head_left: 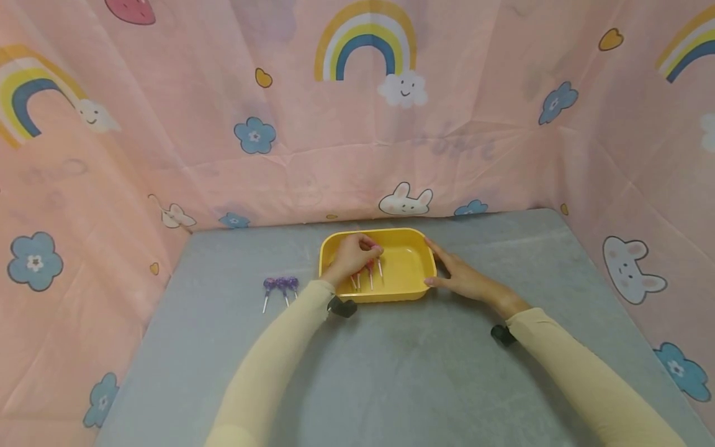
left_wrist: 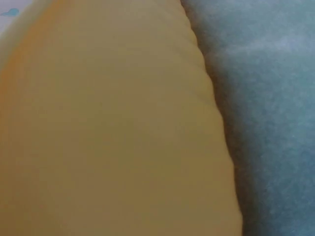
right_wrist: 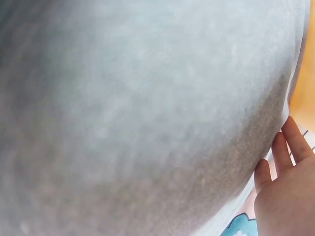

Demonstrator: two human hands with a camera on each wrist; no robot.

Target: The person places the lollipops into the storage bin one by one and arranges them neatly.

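Tray, glossy yellow, rounded-rectangular (head_left: 410, 267), is sitting beneath the left hand (head_left: 353, 253), which is pinching a pink-headed, white-sticked lollipop (head_left: 377, 249). Red-headed lollipops (head_left: 369, 266) are lying under that hand, which is partly hiding them. Right hand (head_left: 466, 276), fingers extended, is touching the tray's end. Three purple-headed lollipops (head_left: 282, 284) are lying left of the left hand, a cream sleeve (head_left: 279, 360) cutting off one stick. Faint lettering (head_left: 455, 149) on the pink fabric backdrop (head_left: 335, 167) is proving unreadable.
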